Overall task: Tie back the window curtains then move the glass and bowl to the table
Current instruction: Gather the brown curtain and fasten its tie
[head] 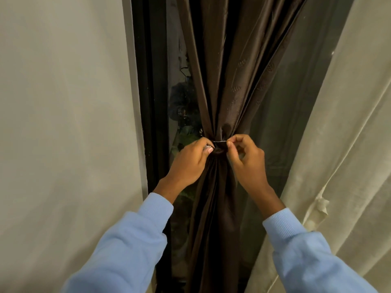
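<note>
At the window: shiny dark brown fabric curtain [213,81], gathered — thin pale tie [220,141] across it.
Left hand [191,159]: fingers pinch the tie's left end.
Right hand [247,160]: fingers pinch its right end.

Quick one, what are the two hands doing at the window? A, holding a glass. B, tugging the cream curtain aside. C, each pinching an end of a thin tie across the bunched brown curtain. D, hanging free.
C: the left hand and the right hand each pinch an end of the thin tie, which is stretched across the gathered brown curtain.
</note>
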Motion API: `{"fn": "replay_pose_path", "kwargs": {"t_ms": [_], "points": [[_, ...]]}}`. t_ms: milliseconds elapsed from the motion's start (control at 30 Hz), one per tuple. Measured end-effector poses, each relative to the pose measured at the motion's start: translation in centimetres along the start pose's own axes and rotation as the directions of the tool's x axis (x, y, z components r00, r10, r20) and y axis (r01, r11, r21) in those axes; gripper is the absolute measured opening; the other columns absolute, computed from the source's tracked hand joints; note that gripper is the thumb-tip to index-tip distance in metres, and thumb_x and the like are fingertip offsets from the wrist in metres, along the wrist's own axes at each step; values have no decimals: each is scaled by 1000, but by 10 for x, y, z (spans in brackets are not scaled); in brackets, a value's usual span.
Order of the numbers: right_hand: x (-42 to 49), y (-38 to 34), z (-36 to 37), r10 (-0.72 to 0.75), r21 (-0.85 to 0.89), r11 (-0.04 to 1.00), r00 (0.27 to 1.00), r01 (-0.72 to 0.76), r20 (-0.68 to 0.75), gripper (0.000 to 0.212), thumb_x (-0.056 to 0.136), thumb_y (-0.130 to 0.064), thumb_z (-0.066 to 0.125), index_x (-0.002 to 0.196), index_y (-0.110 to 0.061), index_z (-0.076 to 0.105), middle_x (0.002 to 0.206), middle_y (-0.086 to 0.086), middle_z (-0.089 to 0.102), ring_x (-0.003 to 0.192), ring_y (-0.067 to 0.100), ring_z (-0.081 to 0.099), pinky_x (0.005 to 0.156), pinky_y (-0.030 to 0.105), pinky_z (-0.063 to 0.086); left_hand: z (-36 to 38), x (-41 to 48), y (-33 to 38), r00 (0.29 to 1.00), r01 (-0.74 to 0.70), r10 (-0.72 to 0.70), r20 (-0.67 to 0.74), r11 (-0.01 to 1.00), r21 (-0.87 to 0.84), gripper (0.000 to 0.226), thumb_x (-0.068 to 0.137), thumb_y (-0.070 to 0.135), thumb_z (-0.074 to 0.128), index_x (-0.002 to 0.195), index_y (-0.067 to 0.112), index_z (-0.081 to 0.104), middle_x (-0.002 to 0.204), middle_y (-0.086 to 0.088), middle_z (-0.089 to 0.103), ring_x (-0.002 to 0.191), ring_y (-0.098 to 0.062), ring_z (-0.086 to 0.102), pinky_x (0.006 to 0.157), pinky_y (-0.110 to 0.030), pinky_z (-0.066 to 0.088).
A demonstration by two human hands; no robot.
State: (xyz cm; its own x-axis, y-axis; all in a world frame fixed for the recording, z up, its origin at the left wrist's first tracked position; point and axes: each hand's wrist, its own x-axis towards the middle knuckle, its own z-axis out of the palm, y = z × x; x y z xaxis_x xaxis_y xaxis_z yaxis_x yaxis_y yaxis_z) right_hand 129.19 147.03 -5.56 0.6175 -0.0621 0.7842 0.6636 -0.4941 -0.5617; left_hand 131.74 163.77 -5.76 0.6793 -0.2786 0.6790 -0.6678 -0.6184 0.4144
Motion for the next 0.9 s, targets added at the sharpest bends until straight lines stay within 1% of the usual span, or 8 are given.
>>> {"fn": "replay_pose_path", "kwargs": {"t_ms": [67, 200, 267, 333, 433, 567, 767, 900], "points": [[5, -1, -2, 19, -13, 1000, 1000, -19, 19, 12, 94, -15, 65, 105, -11, 68, 85, -11, 67, 79, 1, 65, 69, 11, 49, 1, 0, -2, 999, -40, 40, 1, 999, -22, 18, 100, 24, 43, 105, 16, 58, 100, 7, 57, 86, -7, 56, 73, -35, 51], [9, 0, -4, 9, -24, 1000, 996, -7, 88, 17, 85, -24, 76, 97, -12, 73, 85, -8, 71, 79, 4, 68, 71, 14, 53, 2, 1, 3, 994, -104, 107, -32, 992, 65, 20, 99, 24, 46, 105, 13, 61, 120, 6, 44, 96, -5, 52, 74, -27, 50], [10, 4, -5, 27, -24, 999, 994, -25, 104, 16, 85, -23, 76, 95, -11, 71, 84, -8, 71, 79, 3, 68, 71, 15, 52, 1, 2, 5, 985, -162, 167, -43, 982, 101, 18, 98, 22, 49, 103, 12, 63, 115, 4, 48, 100, -8, 49, 77, -26, 49], [10, 7, -7, 24, -36, 999, 993, -20, 114, 13, 89, -21, 72, 95, -11, 68, 83, -7, 70, 79, 3, 68, 69, 19, 53, 0, 3, 6, 979, -200, 200, -21, 979, 35, 17, 97, 19, 50, 102, 11, 63, 108, 3, 54, 101, -9, 49, 82, -26, 46], [8, 12, -9, 5, -87, 996, 987, 9, 162, 12, 97, -25, 60, 99, -14, 60, 83, -2, 67, 75, 11, 65, 67, 35, 54, 0, 7, 3, 983, -181, 181, 4, 983, -20, 17, 98, 19, 48, 103, 12, 63, 100, 4, 59, 100, -9, 51, 85, -28, 45], [5, 16, -13, -18, -94, 995, 980, 37, 200, 10, 102, -23, 51, 100, -14, 55, 84, -1, 64, 77, 14, 63, 69, 41, 52, 1, 10, 3, 988, -152, 152, 6, 988, -22, 17, 98, 20, 48, 102, 14, 63, 97, 4, 61, 97, -10, 52, 83, -33, 47], [7, 16, -13, -79, -55, 994, 980, 90, 181, 10, 96, -15, 63, 104, -10, 65, 90, -3, 69, 84, 9, 68, 76, 28, 56, -2, 12, 8, 964, -264, 264, 4, 963, -50, 16, 97, 16, 50, 102, 11, 64, 112, 5, 54, 105, -7, 51, 89, -18, 41], [10, 18, -15, -70, -78, 993, 972, 90, 226, 15, 93, -11, 66, 108, -12, 68, 96, -7, 70, 91, 3, 67, 83, 17, 53, -4, 14, 0, 974, -213, 219, 59, 973, -93, 18, 97, 15, 50, 106, 14, 65, 122, 6, 58, 118, -5, 48, 98, -14, 35]]}}
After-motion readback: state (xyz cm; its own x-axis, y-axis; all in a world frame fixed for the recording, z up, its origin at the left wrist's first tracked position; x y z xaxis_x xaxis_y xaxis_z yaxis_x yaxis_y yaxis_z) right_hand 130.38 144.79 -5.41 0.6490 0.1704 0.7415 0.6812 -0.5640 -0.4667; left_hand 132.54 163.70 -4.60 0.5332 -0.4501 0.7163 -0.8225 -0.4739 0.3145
